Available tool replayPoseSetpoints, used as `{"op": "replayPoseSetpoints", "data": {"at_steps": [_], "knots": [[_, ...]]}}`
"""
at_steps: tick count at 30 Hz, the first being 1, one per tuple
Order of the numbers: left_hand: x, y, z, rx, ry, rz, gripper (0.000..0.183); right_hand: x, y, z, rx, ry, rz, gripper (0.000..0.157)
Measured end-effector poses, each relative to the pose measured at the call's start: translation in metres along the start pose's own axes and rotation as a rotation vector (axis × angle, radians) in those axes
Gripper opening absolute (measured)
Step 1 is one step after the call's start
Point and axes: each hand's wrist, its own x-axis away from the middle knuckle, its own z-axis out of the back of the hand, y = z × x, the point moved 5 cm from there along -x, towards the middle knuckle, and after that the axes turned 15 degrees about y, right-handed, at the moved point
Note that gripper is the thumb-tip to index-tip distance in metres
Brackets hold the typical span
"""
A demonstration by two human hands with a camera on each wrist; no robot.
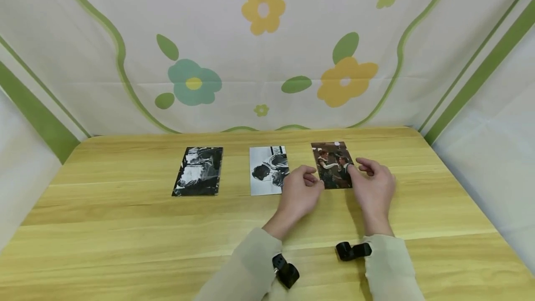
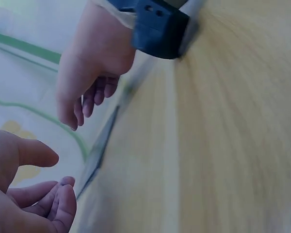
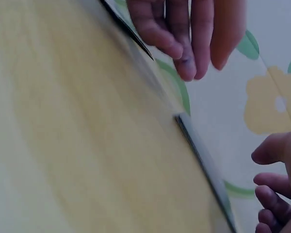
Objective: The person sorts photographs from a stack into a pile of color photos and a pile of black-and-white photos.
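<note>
A colour photo card [image 1: 332,164] showing figures in a dark scene lies on the wooden table between my two hands. At its lower left corner is my left hand [image 1: 300,192], fingers loosely bent and holding nothing; it overlaps the edge of a black-and-white card [image 1: 267,171] in the head view. Beside the colour card's right edge, my right hand [image 1: 374,188] has its thumb near the card and its fingers relaxed. Seen edge-on in the right wrist view, a card [image 3: 203,165] lies flat, with gaps between thumb and fingers of the right hand [image 3: 283,182].
Farther left on the table [image 1: 125,236] lies a darker black-and-white card [image 1: 198,172], in a row with the other two. A white cloth with printed flowers [image 1: 263,10] hangs behind the table. Small black devices [image 1: 286,271] sit at both sleeve cuffs.
</note>
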Motion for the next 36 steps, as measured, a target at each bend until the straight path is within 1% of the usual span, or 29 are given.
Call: {"op": "replayPoseSetpoints", "data": {"at_steps": [3,6,8,10,13,16,19,21,24,30,36], "knots": [[-0.001,0.001,0.02,0.056,0.039,0.029,0.033,0.006,-0.014,-0.004,-0.045,-0.055,0.005,0.039],[-0.002,-0.001,0.044,0.095,0.101,0.058,0.032,0.018,-0.028,-0.009,-0.076,-0.149,-0.005,0.041],[-0.002,-0.006,0.062,0.102,0.145,0.088,0.031,0.027,-0.038,-0.013,-0.088,-0.202,0.005,0.04],[-0.002,-0.013,0.082,0.105,0.188,0.133,0.031,0.036,-0.047,-0.017,-0.1,-0.239,0.021,0.04],[-0.001,-0.023,0.115,0.098,0.249,0.18,0.032,0.049,-0.057,-0.024,-0.123,-0.283,0.045,0.041],[0.002,-0.03,0.145,0.099,0.309,0.2,0.033,0.06,-0.066,-0.03,-0.148,-0.326,0.061,0.044],[0.006,-0.037,0.166,0.106,0.342,0.225,0.033,0.069,-0.071,-0.035,-0.155,-0.358,0.081,0.043],[0.01,-0.04,0.173,0.108,0.347,0.247,0.034,0.074,-0.073,-0.038,-0.154,-0.378,0.09,0.043],[0.015,-0.045,0.175,0.099,0.337,0.267,0.034,0.081,-0.073,-0.042,-0.145,-0.397,0.094,0.043],[0.017,-0.046,0.168,0.076,0.319,0.236,0.031,0.085,-0.07,-0.045,-0.133,-0.397,0.092,0.043],[0.018,-0.047,0.159,0.085,0.322,0.23,0.029,0.087,-0.07,-0.047,-0.128,-0.409,0.095,0.045]]}}
